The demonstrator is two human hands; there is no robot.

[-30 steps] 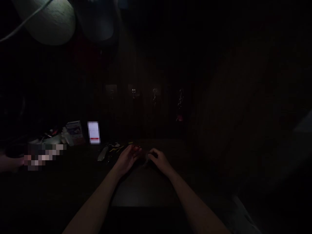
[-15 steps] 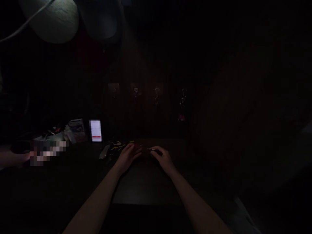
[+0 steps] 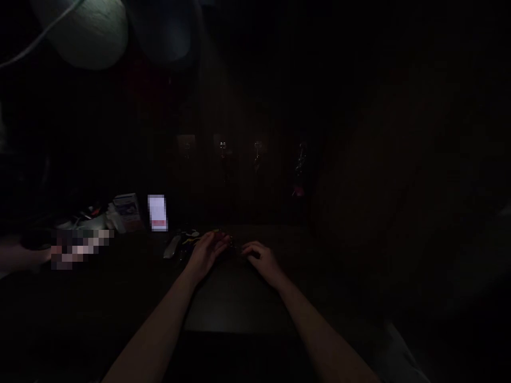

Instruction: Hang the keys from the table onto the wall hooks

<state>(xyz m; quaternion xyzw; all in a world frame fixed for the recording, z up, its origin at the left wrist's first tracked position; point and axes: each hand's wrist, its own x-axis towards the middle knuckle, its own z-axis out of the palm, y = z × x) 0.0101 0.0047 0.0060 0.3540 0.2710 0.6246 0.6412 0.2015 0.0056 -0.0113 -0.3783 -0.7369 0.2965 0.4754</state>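
Your left hand (image 3: 203, 254) is holding a small reddish thing (image 3: 220, 235) among its fingers over the dark table (image 3: 227, 316); your right hand (image 3: 264, 260) is hovering nearby, fingers curved, and the gloom is leaving me unable to tell whether they are gripping anything

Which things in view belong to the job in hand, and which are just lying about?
Apparently in use:
left hand
small reddish object, in that hand
right hand, grip too dark to tell

Seemingly just about:
lit screen
box
elongated grey object
pink item, hanging
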